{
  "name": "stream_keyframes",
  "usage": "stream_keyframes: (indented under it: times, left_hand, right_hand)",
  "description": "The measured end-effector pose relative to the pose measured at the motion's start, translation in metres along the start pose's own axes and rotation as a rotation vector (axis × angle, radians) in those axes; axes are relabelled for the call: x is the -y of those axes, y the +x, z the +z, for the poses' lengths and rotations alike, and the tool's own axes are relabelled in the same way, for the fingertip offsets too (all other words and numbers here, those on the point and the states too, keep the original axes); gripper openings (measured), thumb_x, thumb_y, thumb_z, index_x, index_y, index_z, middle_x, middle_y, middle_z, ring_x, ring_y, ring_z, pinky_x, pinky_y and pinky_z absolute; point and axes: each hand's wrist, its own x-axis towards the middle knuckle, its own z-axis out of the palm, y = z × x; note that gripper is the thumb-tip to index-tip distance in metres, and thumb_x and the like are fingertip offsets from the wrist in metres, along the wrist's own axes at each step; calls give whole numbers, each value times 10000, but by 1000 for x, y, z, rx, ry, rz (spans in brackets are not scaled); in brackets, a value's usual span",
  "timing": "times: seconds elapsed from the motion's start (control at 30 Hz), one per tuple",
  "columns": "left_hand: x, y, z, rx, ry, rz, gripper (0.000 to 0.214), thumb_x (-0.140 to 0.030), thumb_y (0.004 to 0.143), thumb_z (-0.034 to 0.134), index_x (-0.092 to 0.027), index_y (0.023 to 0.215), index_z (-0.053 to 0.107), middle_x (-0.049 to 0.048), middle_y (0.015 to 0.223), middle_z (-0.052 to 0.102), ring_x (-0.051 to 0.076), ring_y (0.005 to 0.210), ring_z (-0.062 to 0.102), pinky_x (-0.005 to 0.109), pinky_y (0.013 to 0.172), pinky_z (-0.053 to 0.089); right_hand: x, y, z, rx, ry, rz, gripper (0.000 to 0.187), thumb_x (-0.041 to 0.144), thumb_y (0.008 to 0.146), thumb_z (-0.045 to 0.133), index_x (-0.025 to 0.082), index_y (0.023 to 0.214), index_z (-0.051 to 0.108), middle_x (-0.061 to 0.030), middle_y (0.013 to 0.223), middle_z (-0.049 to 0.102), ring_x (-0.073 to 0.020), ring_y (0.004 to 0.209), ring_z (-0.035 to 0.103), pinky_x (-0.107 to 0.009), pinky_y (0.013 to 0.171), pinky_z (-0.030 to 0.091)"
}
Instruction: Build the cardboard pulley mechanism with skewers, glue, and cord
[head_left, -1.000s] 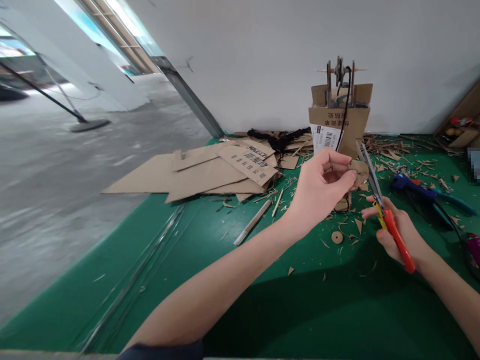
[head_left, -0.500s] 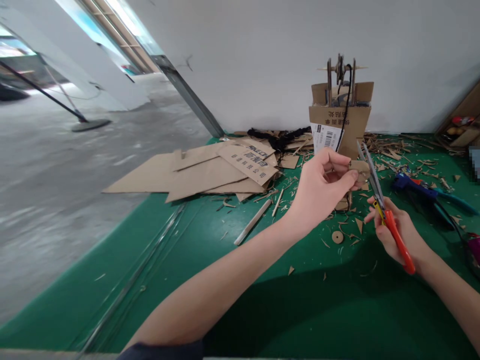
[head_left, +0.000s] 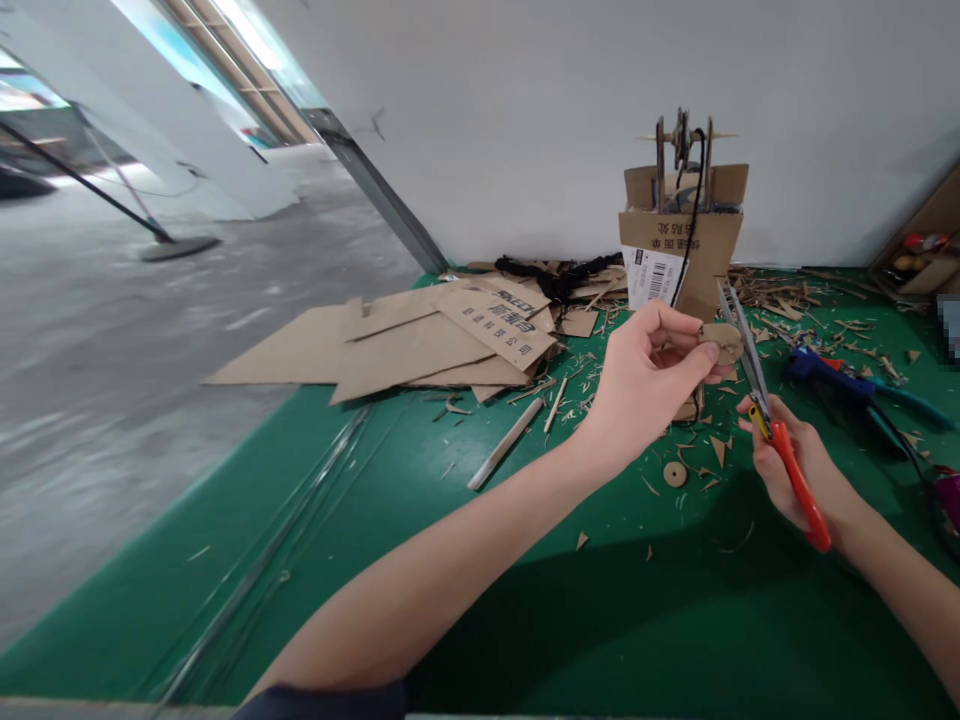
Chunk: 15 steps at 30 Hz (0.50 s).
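Between the thumb and fingers of my left hand (head_left: 645,370) is pinched a small rounded piece of cardboard (head_left: 724,338). My right hand (head_left: 799,455) is wrapped around the orange-handled scissors (head_left: 796,470), whose blades point up, slightly parted, close to the right edge of that piece. Below the hands, a small cardboard disc (head_left: 675,474) with a centre hole lies on the green table. Behind my left hand stands a cardboard box (head_left: 709,265) bearing a white label, two uprights, a spool on a stick and a black cord. My left hand covers its lower part.
Flat cardboard sheets (head_left: 420,350) are piled at the back left, with black cord (head_left: 559,278) behind them. A pale stick (head_left: 506,443) lies mid-table. Cardboard scraps (head_left: 780,290) are strewn around. To the right lie a blue glue gun (head_left: 832,375) and teal-handled pliers (head_left: 919,402).
The scissors have shifted slightly right, away from the cardboard piece. That piece has turned a little in my left fingers, showing a rounder outline. Everything else stays put.
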Motion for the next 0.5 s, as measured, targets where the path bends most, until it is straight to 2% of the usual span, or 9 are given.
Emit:
stream_keyframes:
  times: [0.2, 0.4, 0.5]
  left_hand:
    - [0, 0, 0, 6, -39, -37, 190, -191, 804, 719, -189, 864, 538, -25, 752, 650, 131, 656, 718, 280, 696, 635]
    - [0, -1, 1, 10, -55, -31, 166, -160, 804, 712, -178, 853, 555, -18, 742, 652, 139, 688, 726, 270, 682, 629]
    - [-1, 0, 1, 16, -38, -29, 156, -149, 802, 709, -173, 861, 567, -17, 738, 653, 136, 693, 725, 258, 673, 623]
  right_hand:
    - [-1, 0, 1, -11, 5, -14, 381, 553, 943, 490, 206, 1068, 587, 33, 598, 507, -136, 474, 487, -309, 568, 519]
    - [-2, -1, 1, -6, 28, 19, 396, 564, 947, 486, 208, 1115, 530, 42, 579, 517, -139, 453, 471, -292, 486, 460]
    - [-3, -2, 0, -9, -34, -22, 456, 613, 918, 509, 209, 1125, 538, 5, 647, 585, -161, 497, 524, -319, 536, 501]
